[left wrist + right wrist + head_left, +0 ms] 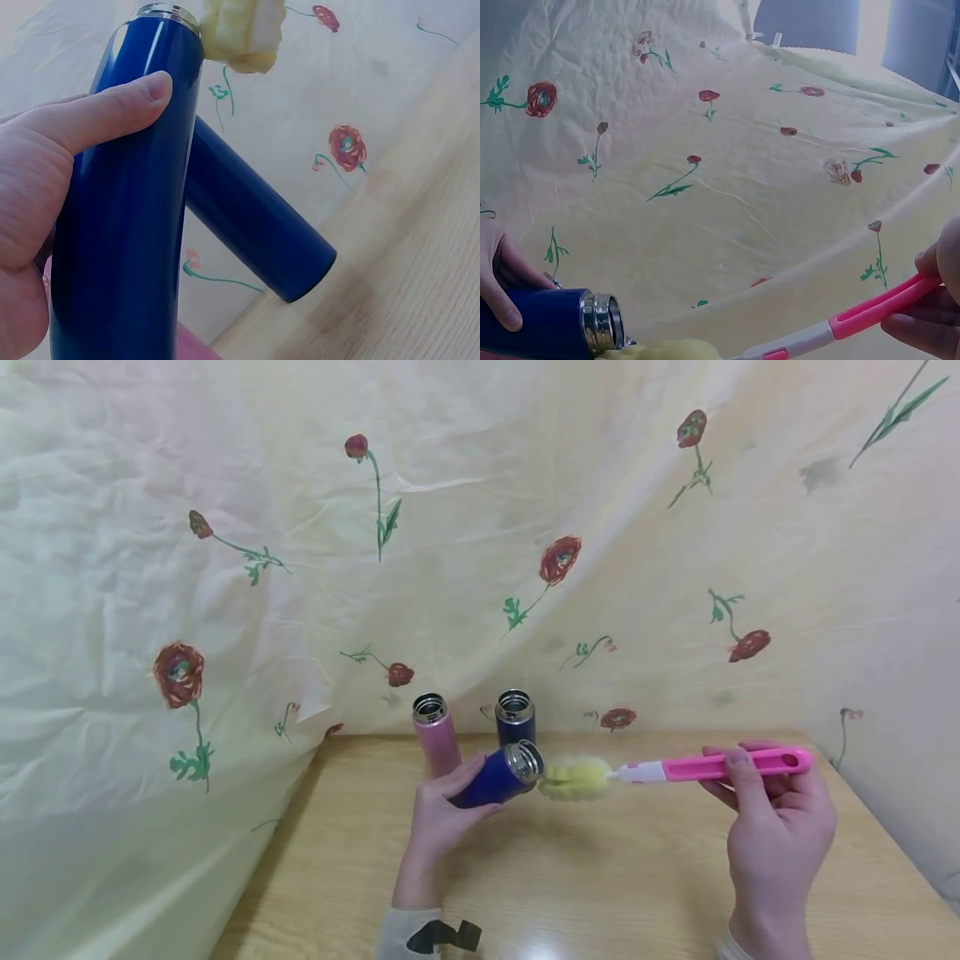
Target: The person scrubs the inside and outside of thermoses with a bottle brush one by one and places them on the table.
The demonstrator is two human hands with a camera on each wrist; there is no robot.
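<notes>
My left hand (444, 814) grips a blue vacuum flask (491, 781) round its body, tilted so its uncapped steel mouth points up and to the right. In the left wrist view the thumb lies across the flask (135, 210). My right hand (780, 827) holds a bottle brush by its pink handle (697, 767), thumb on top and fingers beneath. The brush lies nearly level, its yellow sponge head (576, 778) right at the flask's mouth, outside it. In the right wrist view the sponge (675, 350) shows just below the steel rim (604, 322).
Behind the held flask, a pink flask (435, 739) and a dark blue flask (516, 720) stand uncapped near the back edge of the wooden table (600, 877). A flower-printed cloth (465, 527) hangs behind and along the left side.
</notes>
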